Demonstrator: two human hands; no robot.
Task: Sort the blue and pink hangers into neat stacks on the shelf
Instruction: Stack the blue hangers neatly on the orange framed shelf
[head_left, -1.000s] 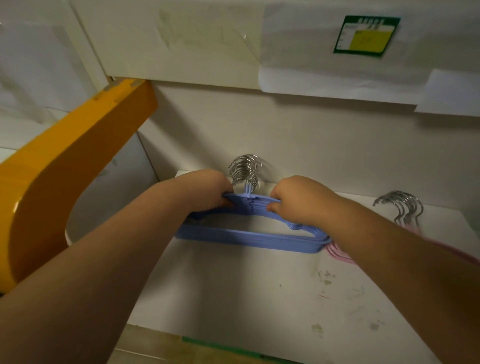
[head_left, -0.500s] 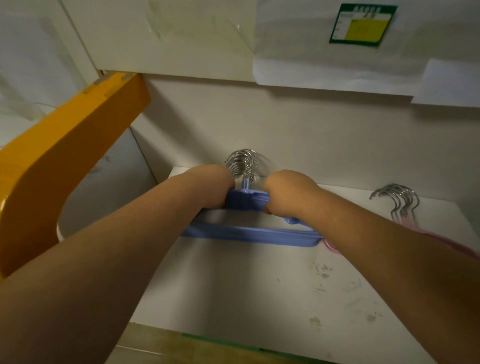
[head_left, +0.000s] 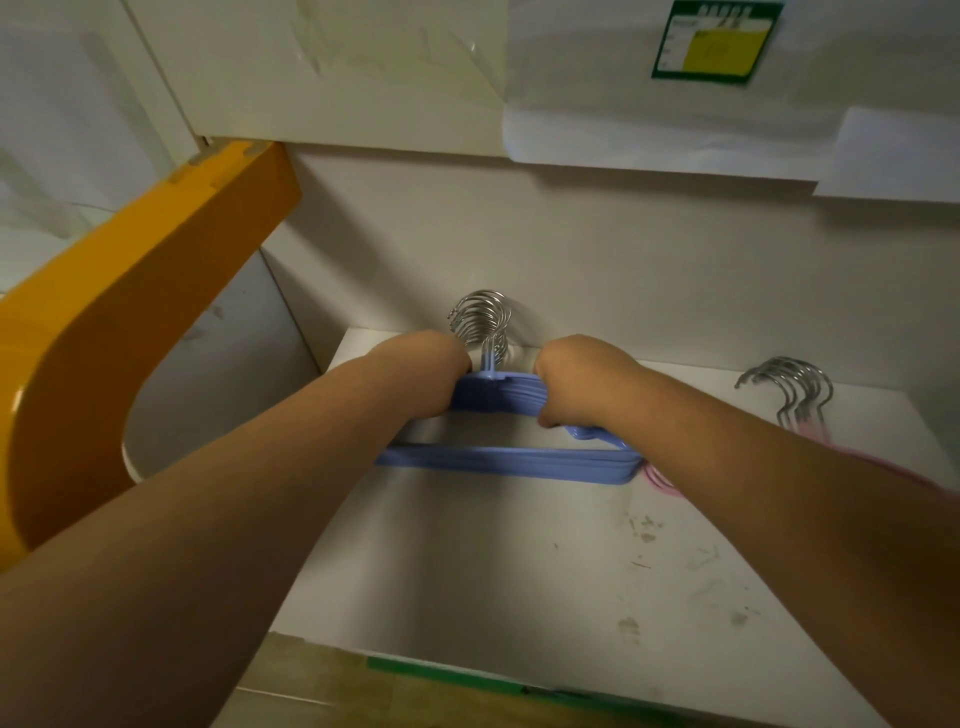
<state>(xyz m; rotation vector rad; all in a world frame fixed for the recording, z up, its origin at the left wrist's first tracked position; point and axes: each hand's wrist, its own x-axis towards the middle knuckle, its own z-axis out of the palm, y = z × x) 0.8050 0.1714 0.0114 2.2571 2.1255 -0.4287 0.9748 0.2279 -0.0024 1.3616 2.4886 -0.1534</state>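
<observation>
Change since the earlier frames: both hands have drawn closer to the neck of the blue hangers (head_left: 511, 460), and the stack sits a little nearer the back wall, its chrome hooks (head_left: 480, 322) almost against it. Task status: blue hangers gathered in one stack at the back left of the shelf (head_left: 519, 571), bottom bars aligned; pink hangers (head_left: 810, 428) in a separate group just right of the blue, largely hidden behind the right forearm, so their neatness cannot be judged. No loose hangers visible elsewhere; by appearance, sorting is nearly complete and only final squaring remains. Left hand (head_left: 421, 371): fingers curled, clamped on the upper left shoulder of the blue stack beside the neck. Right hand (head_left: 582, 382): fingers curled, gripping the upper right shoulder of the same stack. Also present: orange curved frame (head_left: 130, 322) at left, green-and-yellow label (head_left: 717, 41) on the wall above.
</observation>
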